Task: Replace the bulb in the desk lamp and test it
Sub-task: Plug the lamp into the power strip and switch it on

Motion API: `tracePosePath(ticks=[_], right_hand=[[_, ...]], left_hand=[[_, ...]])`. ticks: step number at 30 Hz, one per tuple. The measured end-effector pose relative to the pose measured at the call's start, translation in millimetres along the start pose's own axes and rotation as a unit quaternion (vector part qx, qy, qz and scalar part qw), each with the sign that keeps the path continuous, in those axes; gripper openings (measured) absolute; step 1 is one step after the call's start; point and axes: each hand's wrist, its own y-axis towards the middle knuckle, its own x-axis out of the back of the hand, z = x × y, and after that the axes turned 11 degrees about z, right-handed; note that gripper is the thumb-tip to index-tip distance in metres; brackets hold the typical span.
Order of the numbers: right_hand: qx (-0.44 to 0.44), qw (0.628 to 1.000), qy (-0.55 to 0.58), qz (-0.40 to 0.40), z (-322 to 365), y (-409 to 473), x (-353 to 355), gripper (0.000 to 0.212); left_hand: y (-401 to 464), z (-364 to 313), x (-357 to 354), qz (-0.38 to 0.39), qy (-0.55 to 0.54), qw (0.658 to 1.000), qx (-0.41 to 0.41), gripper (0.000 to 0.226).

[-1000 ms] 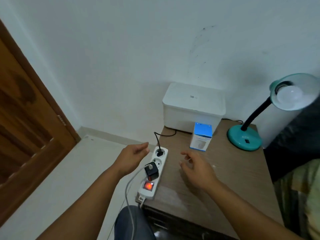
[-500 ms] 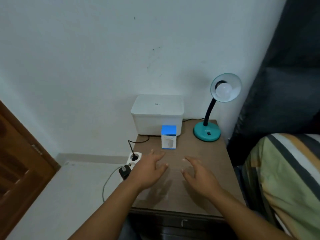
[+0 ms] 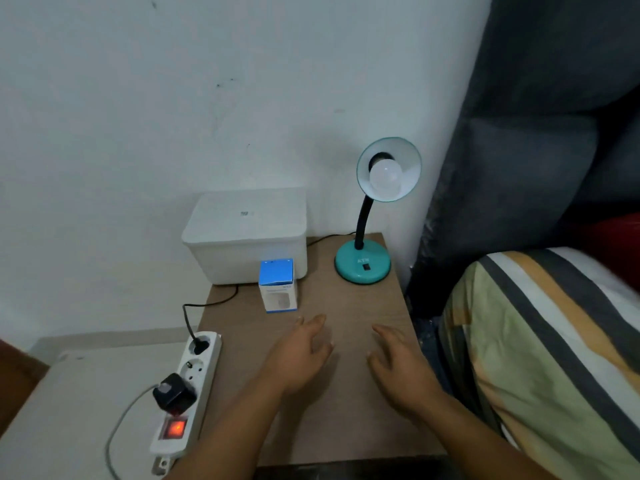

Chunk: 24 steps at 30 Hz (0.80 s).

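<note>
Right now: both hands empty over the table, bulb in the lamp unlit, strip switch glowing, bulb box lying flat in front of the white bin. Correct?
One thing is off: the bulb box stands upright, not flat, in front of the white bin, as the head view shows. The rest holds: left hand and right hand are empty over the table, the bulb in the lamp is unlit, and the strip switch glows.

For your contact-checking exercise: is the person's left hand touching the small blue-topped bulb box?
Apart. The head view shows bare tabletop between the left hand fingertips and the bulb box.
</note>
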Motion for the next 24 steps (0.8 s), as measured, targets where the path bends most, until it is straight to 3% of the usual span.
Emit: tracePosePath(ticks=[7,15,24], right_hand=[[-0.024,0.999,-0.03,-0.006,-18,52,10,0.058],[-0.009,0.992,-0.119,-0.047,-27,118,17,0.066],[-0.011,0.986,-0.16,-0.053,-39,158,13,0.076]], left_hand=[[67,-7,1,-0.003,0.041,0.999,-0.019,0.065],[130,-3,-5,-0.059,0.118,0.991,-0.022,0.066],[153,6,-21,-0.07,0.192,0.979,-0.025,0.07]])
